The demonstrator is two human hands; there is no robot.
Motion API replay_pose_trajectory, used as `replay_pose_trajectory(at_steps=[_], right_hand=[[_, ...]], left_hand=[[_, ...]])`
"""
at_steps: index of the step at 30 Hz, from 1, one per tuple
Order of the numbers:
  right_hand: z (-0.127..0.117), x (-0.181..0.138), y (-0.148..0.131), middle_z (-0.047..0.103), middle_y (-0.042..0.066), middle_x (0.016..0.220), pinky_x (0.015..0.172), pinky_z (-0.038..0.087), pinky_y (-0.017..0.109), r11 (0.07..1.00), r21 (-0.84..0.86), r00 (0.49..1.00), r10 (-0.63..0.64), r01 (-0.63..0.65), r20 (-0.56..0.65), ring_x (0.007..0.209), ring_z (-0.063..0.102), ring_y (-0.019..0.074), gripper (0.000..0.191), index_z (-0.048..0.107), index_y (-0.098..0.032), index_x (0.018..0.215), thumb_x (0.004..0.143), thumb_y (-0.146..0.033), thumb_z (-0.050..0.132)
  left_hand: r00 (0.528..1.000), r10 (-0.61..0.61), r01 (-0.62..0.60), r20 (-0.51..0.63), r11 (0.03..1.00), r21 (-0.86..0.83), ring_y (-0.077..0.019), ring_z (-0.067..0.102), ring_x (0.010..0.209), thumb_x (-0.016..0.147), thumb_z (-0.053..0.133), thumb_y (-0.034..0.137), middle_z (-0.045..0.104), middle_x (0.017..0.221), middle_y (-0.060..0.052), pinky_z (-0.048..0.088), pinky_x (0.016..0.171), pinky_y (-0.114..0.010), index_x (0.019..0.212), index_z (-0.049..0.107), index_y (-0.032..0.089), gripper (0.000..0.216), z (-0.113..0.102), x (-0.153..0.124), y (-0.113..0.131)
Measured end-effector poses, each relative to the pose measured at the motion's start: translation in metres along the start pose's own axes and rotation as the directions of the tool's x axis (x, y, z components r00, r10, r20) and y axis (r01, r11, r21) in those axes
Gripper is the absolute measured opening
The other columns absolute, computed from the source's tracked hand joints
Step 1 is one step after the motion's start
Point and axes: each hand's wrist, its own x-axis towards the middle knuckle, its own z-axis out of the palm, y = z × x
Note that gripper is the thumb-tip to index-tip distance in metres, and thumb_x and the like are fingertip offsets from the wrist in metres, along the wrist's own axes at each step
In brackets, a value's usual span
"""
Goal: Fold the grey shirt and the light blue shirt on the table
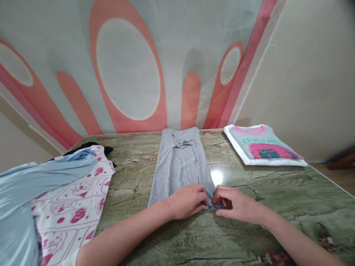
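Gray garment pinched at its near edge
Left hand and right hand each grip a pinch of it; it lies on the table between loose clothes and folded shirts.

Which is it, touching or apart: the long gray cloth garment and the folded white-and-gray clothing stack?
Apart. The head view shows green wood-patterned tabletop between the gray garment and the stack.

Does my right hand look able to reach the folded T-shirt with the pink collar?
Probably yes: only tabletop shows between your right hand and that folded T-shirt, though that hand is gripping gray fabric.
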Motion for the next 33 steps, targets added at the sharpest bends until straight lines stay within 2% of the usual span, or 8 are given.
replay_pose_trajectory(at_steps=[8, 14, 17, 21, 23, 26, 30, 33], right_hand=[[0.007, 0.001, -0.001, 0.054, -0.001, 0.073, 0.057, 0.038, 0.021, 0.996, -0.061, 0.997, -0.07, 0.069, -0.02, 0.061, 0.049, 0.0102, 0.012, 0.061, -0.02, 0.077, 0.073, -0.012, 0.052], [0.002, 0.002, -0.005, 0.058, 0.001, 0.077, 0.06, 0.043, 0.023, 0.996, -0.03, 0.996, -0.084, 0.084, -0.009, 0.065, 0.053, 0.0118, 0.012, 0.063, -0.02, 0.08, 0.082, -0.024, 0.051], [0.004, 0.007, 0.005, 0.06, 0.006, 0.096, 0.077, 0.047, 0.029, 0.991, -0.063, 0.983, -0.125, 0.117, -0.133, 0.087, 0.057, 0.0166, 0.02, 0.062, -0.021, 0.095, 0.087, -0.026, 0.045], [0.013, 0.017, 0.023, 0.046, 0.008, 0.132, 0.102, 0.034, 0.041, 0.963, -0.233, 0.957, -0.189, 0.136, -0.221, 0.123, 0.039, 0.0223, 0.037, 0.05, -0.024, 0.124, 0.089, -0.03, 0.041], [0.018, 0.02, 0.029, 0.035, 0.007, 0.142, 0.107, 0.027, 0.043, 0.94, -0.317, 0.962, -0.194, 0.126, -0.194, 0.13, 0.028, 0.0227, 0.047, 0.039, -0.023, 0.134, 0.089, -0.036, 0.041], [0.023, 0.022, 0.03, 0.026, 0.006, 0.146, 0.109, 0.022, 0.044, 0.911, -0.394, 0.979, -0.177, 0.123, -0.103, 0.134, 0.021, 0.0221, 0.056, 0.026, -0.023, 0.141, 0.089, -0.041, 0.039], [0.025, 0.019, 0.026, 0.022, 0.005, 0.147, 0.11, 0.018, 0.045, 0.885, -0.449, 0.989, -0.144, 0.119, -0.022, 0.135, 0.017, 0.0218, 0.058, 0.017, -0.024, 0.143, 0.091, -0.043, 0.035], [0.025, 0.015, 0.023, 0.019, 0.004, 0.148, 0.11, 0.016, 0.047, 0.871, -0.478, 0.992, -0.126, 0.112, 0.002, 0.135, 0.015, 0.0221, 0.06, 0.013, -0.024, 0.143, 0.091, -0.045, 0.034]], left_hand=[[1.0, 0.011, -0.012, -0.015, 0.996, -0.093, -0.0161, 0.053, 0.092, 0.088, 0.048, 0.029, 0.054, 0.098, -0.006, 0.041, 0.081, -0.024, 0.093, 0.055, 0.017, 0.015, -0.003, -0.004, -0.003], [1.0, -0.004, 0.003, -0.007, 0.998, -0.069, -0.0173, 0.054, 0.092, 0.087, 0.049, 0.037, 0.055, 0.099, -0.006, 0.042, 0.081, -0.025, 0.101, 0.055, 0.017, 0.025, -0.003, -0.007, 0.004], [1.0, 0.003, -0.004, -0.011, 0.999, -0.051, -0.016, 0.055, 0.091, 0.09, 0.043, 0.034, 0.056, 0.098, -0.005, 0.042, 0.082, -0.025, 0.101, 0.056, 0.018, 0.023, -0.006, -0.007, 0.006], [0.988, -0.09, 0.097, -0.127, 0.994, 0.049, -0.0178, 0.052, 0.099, 0.093, 0.035, 0.027, 0.056, 0.104, -0.006, 0.039, 0.089, -0.029, 0.104, 0.056, 0.018, 0.025, -0.012, -0.008, -0.001], [0.976, -0.139, 0.157, -0.165, 0.982, 0.101, -0.0191, 0.05, 0.102, 0.093, 0.034, 0.026, 0.056, 0.106, -0.007, 0.038, 0.09, -0.031, 0.106, 0.056, 0.017, 0.026, -0.013, -0.009, -0.006], [0.981, -0.141, 0.16, -0.135, 0.977, 0.144, -0.019, 0.051, 0.098, 0.092, 0.037, 0.028, 0.056, 0.104, -0.007, 0.039, 0.088, -0.031, 0.101, 0.058, 0.018, 0.025, -0.011, -0.011, -0.012], [0.988, -0.113, 0.127, -0.103, 0.981, 0.146, -0.019, 0.052, 0.097, 0.09, 0.042, 0.032, 0.055, 0.102, -0.007, 0.04, 0.087, -0.031, 0.093, 0.06, 0.018, 0.023, -0.01, -0.012, -0.011], [0.982, -0.125, 0.144, -0.143, 0.981, 0.133, -0.0203, 0.05, 0.104, 0.09, 0.042, 0.032, 0.053, 0.111, -0.008, 0.038, 0.091, -0.032, 0.103, 0.056, 0.017, 0.024, -0.009, -0.012, -0.009]])
